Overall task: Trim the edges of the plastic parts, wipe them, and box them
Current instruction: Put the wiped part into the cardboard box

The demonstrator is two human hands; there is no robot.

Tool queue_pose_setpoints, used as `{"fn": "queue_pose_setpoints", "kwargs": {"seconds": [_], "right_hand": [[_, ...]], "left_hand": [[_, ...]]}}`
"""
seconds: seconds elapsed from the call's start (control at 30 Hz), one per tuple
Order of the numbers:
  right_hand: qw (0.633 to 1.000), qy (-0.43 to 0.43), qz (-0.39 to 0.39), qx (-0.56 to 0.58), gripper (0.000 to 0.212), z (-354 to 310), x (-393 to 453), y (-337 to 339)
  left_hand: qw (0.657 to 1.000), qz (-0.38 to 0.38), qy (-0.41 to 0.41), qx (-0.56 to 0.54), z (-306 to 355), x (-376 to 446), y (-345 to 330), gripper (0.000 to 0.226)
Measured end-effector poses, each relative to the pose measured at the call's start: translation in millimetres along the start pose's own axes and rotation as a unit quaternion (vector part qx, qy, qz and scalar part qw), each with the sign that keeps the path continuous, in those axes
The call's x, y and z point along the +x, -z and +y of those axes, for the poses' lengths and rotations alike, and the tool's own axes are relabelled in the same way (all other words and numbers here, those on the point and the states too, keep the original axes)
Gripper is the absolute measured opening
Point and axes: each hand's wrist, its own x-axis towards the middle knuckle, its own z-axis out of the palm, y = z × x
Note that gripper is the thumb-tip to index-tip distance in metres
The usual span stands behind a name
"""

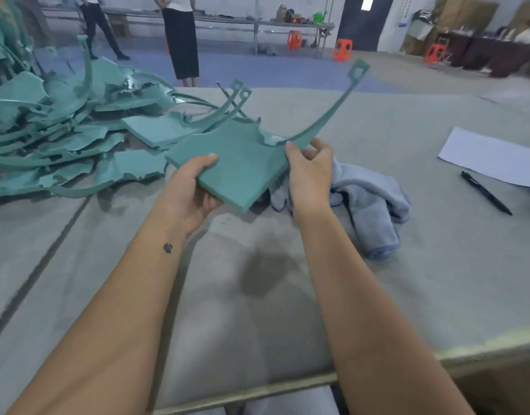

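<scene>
I hold a teal plastic part (239,163), a flat square panel with ragged edges and a long curved strap that rises to the upper right, above the grey table (257,295). My left hand (195,190) grips its near left edge, thumb on top. My right hand (310,172) pinches the base of the curved strap at the panel's right corner. A crumpled light blue cloth (374,205) lies on the table just right of my right hand.
A big heap of teal plastic parts and trimmed scraps (63,130) covers the table's left side. A white sheet of paper (491,155) and a black pen (485,193) lie at the right. Two people stand beyond the table; orange stools (343,49) stand on the floor.
</scene>
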Motion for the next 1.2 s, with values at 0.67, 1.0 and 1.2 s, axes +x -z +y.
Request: {"fn": "queue_pose_setpoints", "kwargs": {"seconds": [0.67, 1.0, 1.2], "right_hand": [[0.914, -0.010, 0.395, 0.090, 0.031, 21.0, -26.3, 302.8], [0.823, -0.082, 0.534, 0.177, 0.030, 102.0, -147.7, 460.9], [0.825, -0.163, 0.519, 0.150, 0.018, 169.8, -198.0, 460.3]], "left_hand": [[0.977, -0.141, 0.130, 0.090, -177.1, -109.9, -243.1, 0.039], [0.832, -0.383, 0.245, 0.317, -298.0, -217.0, -281.1, 0.028], [0.797, -0.227, 0.483, 0.284, -345.8, -220.3, -209.8, 0.026]]}}
